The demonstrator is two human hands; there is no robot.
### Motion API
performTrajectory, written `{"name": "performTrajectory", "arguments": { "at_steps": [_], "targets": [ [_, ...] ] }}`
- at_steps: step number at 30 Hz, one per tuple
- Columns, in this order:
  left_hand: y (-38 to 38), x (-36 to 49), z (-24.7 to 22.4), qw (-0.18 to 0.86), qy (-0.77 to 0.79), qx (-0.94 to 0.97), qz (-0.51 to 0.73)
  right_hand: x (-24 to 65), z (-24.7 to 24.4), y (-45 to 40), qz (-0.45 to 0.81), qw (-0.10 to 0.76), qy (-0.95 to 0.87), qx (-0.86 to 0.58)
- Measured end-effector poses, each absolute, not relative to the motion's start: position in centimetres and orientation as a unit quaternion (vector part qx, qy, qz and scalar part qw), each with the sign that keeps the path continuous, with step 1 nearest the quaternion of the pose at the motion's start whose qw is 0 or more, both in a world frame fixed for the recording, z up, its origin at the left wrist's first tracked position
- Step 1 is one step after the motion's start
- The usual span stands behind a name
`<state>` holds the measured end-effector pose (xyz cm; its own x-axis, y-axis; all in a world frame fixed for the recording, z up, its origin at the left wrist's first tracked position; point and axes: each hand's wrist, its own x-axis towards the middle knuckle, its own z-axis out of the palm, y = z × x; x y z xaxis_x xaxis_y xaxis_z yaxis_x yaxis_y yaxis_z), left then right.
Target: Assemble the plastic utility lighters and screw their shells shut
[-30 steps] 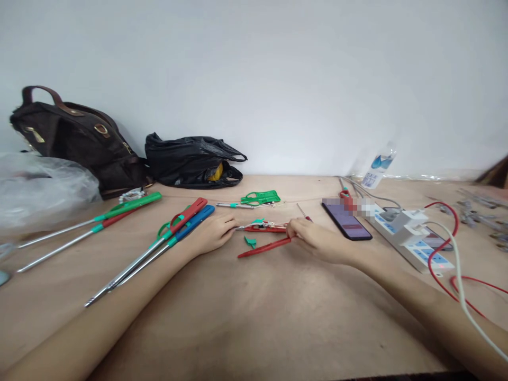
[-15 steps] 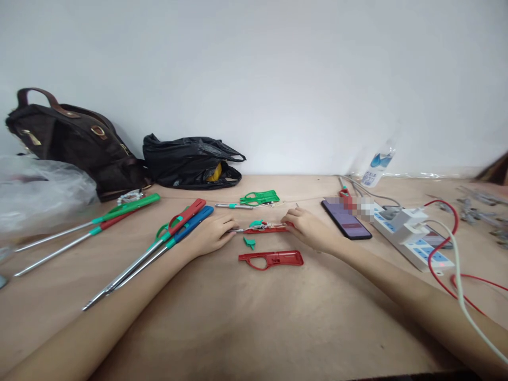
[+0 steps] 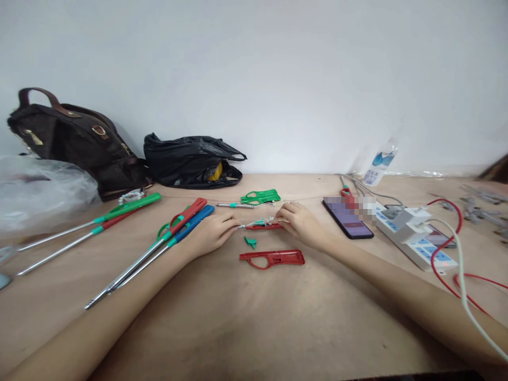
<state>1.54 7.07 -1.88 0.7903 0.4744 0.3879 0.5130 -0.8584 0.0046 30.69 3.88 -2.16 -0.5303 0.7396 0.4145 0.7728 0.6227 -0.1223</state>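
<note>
Between my hands lies an opened red lighter casing half (image 3: 265, 227), with pale wires and a green part (image 3: 259, 223) in it. My left hand (image 3: 216, 232) pinches the thin metal nozzle end at the casing's left. Curled around the right end, my right hand (image 3: 298, 222) has its fingertips on the casing and pale wires; its exact hold is partly hidden. A loose green trigger (image 3: 250, 242) rests just in front. Nearer me lies a second red casing half (image 3: 273, 258). Behind is a green casing half (image 3: 260, 197) beside a metal lighter tube (image 3: 234, 205).
Several assembled long lighters (image 3: 174, 235) lie left of my left arm. A black plastic bag (image 3: 190, 161) and a dark backpack (image 3: 75, 143) stand at the wall. On the right are a phone (image 3: 349, 219), a power strip (image 3: 423, 248) with cables, and a water bottle (image 3: 379, 163).
My right hand has shifted slightly left and up over the casing's right end, covering more of it. The green part and wires in the casing sit a little differently. My left hand stays at the nozzle.
</note>
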Motion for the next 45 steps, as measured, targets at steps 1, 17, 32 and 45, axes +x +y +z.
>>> {"name": "performTrajectory", "arguments": {
  "at_steps": [1, 17, 32, 45],
  "targets": [
    [6.8, 1.6, -1.6, 0.043, -0.263, -0.943, -0.198, 30.9, -1.8, 3.5, -0.033, 0.231, -0.873, -0.429],
    [1.6, 1.9, 0.3, -0.106, -0.25, -0.936, -0.224, 31.8, -1.4, -2.2, 0.084, 0.247, -0.882, -0.391],
    [1.9, 2.3, -0.4, -0.198, -0.288, -0.924, -0.152, 32.0, -2.9, -2.5, 0.098, 0.228, -0.883, -0.398],
    [2.1, 2.2, -1.2, -0.183, -0.285, -0.931, -0.137, 31.7, -4.1, -2.5, 0.006, 0.23, -0.896, -0.38]
  ]
}}
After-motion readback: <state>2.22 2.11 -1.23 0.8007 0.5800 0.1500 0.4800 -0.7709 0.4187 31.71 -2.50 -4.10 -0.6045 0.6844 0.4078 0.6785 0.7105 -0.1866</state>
